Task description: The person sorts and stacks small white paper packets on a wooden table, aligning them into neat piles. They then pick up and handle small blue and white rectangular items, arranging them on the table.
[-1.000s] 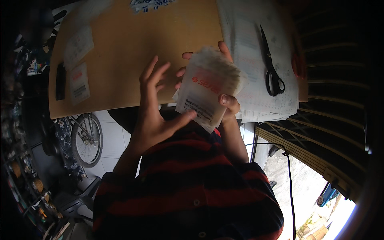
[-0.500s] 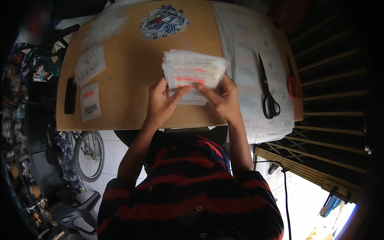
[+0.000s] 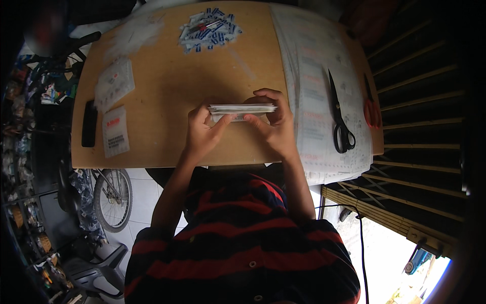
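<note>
Between my two hands I hold a stack of translucent plastic pouches (image 3: 242,108), turned so that its edge faces up. My left hand (image 3: 203,126) pinches the stack's left end, thumb on the near side. On the right end, my right hand (image 3: 273,119) grips it likewise, thumb on the near face and index finger curled above the edge. Beyond them lies a pile of small white and blue pieces (image 3: 210,31), with a red-handled tool on top that I cannot name. Printed pouches (image 3: 115,83) lie at the left, a single pouch (image 3: 116,131) nearer me.
A dark phone-like slab (image 3: 89,124) lies at the table's (image 3: 167,137) left edge. On the right, large printed plastic sheets (image 3: 309,111) carry black scissors (image 3: 340,124), with red-handled scissors (image 3: 372,109) beyond. A folding metal gate (image 3: 415,106) borders the right side.
The stack has tipped from showing its printed face to standing edge-up, its pouches drawn into a tighter, more even bundle. My right hand has shifted slightly left.
</note>
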`<control>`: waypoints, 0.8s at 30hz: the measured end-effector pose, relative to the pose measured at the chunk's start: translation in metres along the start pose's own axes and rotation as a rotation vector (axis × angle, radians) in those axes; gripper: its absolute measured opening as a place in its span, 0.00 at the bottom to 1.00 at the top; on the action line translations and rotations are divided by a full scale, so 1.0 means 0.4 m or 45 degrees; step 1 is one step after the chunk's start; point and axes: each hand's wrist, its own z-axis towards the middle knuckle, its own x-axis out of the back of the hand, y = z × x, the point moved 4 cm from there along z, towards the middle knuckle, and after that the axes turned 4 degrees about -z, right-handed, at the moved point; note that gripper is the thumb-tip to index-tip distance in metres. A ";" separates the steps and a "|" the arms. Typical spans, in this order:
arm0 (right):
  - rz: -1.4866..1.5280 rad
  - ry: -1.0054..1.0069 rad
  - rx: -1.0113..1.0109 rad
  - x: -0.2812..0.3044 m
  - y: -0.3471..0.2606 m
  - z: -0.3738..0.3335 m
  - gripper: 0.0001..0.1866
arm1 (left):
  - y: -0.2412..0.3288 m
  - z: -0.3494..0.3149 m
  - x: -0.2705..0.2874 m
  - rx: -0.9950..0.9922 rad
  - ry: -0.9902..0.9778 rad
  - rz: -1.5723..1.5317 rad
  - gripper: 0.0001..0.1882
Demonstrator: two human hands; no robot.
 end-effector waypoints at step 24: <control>-0.190 -0.087 -0.122 0.011 0.062 -0.037 0.10 | -0.085 -0.040 -0.018 0.454 0.004 -0.266 0.17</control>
